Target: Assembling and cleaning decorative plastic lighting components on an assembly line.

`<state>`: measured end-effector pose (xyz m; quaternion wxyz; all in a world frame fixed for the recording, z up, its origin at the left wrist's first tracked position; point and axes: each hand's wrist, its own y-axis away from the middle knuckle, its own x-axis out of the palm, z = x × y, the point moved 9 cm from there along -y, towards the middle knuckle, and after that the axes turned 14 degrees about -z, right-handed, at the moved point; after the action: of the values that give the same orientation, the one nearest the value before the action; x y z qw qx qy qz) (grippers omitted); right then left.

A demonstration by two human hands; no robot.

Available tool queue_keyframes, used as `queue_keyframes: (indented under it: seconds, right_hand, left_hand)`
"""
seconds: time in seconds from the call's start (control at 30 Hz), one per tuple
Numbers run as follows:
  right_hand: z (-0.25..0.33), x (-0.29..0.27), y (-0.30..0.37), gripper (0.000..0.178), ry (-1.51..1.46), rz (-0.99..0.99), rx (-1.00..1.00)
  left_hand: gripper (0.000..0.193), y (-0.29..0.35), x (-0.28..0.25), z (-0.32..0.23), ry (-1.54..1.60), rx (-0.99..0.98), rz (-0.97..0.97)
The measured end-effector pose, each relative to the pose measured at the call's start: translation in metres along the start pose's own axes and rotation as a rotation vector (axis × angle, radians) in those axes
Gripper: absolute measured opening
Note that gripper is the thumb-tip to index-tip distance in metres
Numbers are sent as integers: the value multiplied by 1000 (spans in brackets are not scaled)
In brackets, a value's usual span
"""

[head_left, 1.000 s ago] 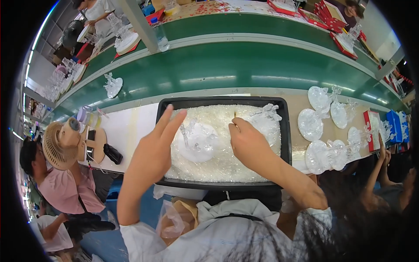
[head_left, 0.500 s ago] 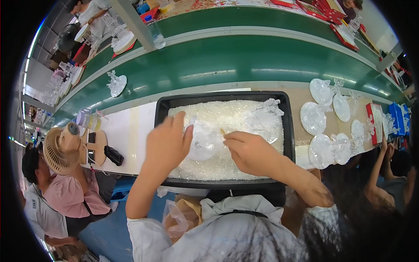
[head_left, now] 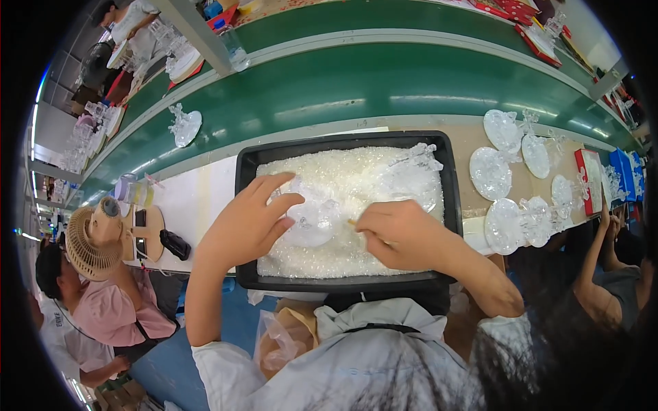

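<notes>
My left hand (head_left: pixel 255 218) hovers over the left part of a black tray (head_left: pixel 453 205), fingers apart and holding nothing. Its fingertips are beside a clear, round-based ornament (head_left: pixel 317 226) lying in glittering white granules (head_left: pixel 329 267); whether they touch it I cannot tell. To the right of that ornament, my right hand (head_left: pixel 403 233) pinches a thin yellowish stick (head_left: pixel 352 221), its tip pointing left toward the piece. A second clear ornament (head_left: pixel 415 179) rests on the granules at the tray's far right corner.
Several clear round-based ornaments (head_left: pixel 490 175) stand on the bench at right, near a red box (head_left: pixel 587 181). A beige fan (head_left: pixel 89 240) and a black pouch (head_left: pixel 176 244) are at left. Beyond the tray runs a green conveyor belt (head_left: pixel 329 89) carrying another ornament (head_left: pixel 185 129). Co-workers sit at both sides.
My left hand has shifted left and lowered, its fingers now turned toward the ornament. The right hand stays close by with the stick. The whole view has tilted slightly.
</notes>
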<state>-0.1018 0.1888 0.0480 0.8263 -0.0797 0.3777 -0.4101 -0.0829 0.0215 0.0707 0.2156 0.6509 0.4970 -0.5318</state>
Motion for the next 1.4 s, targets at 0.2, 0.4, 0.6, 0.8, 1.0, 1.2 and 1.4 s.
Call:
queue_keyframes:
  seconds: [0.2, 0.4, 0.6, 0.8, 1.0, 1.2, 1.4]
  right_hand:
    - [8, 26, 31, 10, -282, 315, 106]
    - [25, 48, 12, 11, -395, 211, 35]
    - [32, 122, 1, 16, -532, 287, -56]
    - [17, 70, -2, 21, -205, -90, -122]
    - [13, 74, 8, 19, -241, 116, -167]
    - [-5, 44, 5, 16, -298, 175, -2]
    - [-5, 27, -2, 14, -235, 148, 3]
  left_hand:
    - [28, 4, -5, 0, -120, 151, -22]
    - [19, -10, -1, 6, -302, 170, -21]
    - [14, -5, 11, 18, -231, 113, -3]
    - [13, -3, 8, 24, -171, 72, -29]
    - [36, -13, -4, 4, -105, 249, -73]
    - [61, 4, -26, 8, -153, -264, -305]
    - [48, 6, 9, 36, -263, -450, -267]
